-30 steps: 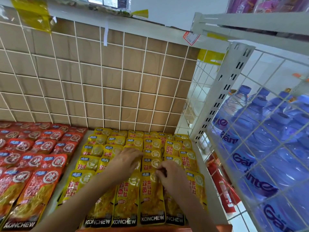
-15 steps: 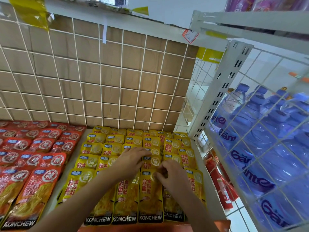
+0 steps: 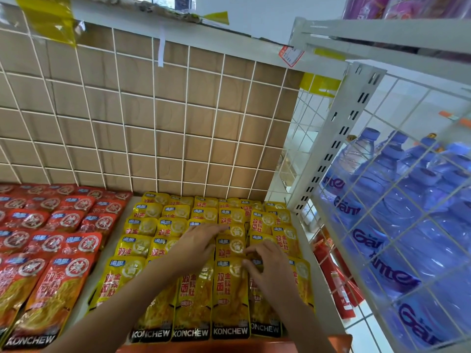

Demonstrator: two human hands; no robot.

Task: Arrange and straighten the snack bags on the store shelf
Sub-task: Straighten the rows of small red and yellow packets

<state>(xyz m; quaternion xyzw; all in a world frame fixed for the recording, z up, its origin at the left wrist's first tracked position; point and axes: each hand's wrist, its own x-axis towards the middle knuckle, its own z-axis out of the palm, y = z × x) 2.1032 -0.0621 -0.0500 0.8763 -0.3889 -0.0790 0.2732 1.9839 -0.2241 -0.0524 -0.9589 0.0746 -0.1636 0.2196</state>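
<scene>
**Hands hardly moved on the yellow bags**

Both of my hands lie on the yellow snack bags (image 3: 178, 226), which sit in overlapping rows on the shelf (image 3: 108, 247), running from 6 o'clock back toward the wire grid (image 3: 163, 123) at 12.

My left hand (image 3: 201, 242) lies flat with its fingers straight and together. It presses the third column of bags, and its tips have crept a touch farther toward 1 o'clock than a second ago.

My right hand (image 3: 270, 268) stays at the same spot, just at 3 o'clock of the left. Its fingers are curled over the top edge of a front bag (image 3: 230, 299) — the thumb and forefinger look a little farther apart than before, and I cannot tell whether they pinch the edge.

The red snack bags (image 3: 63, 220) at 9 o'clock and the water bottles (image 3: 397, 200) at 3 o'clock lie as they did.
</scene>
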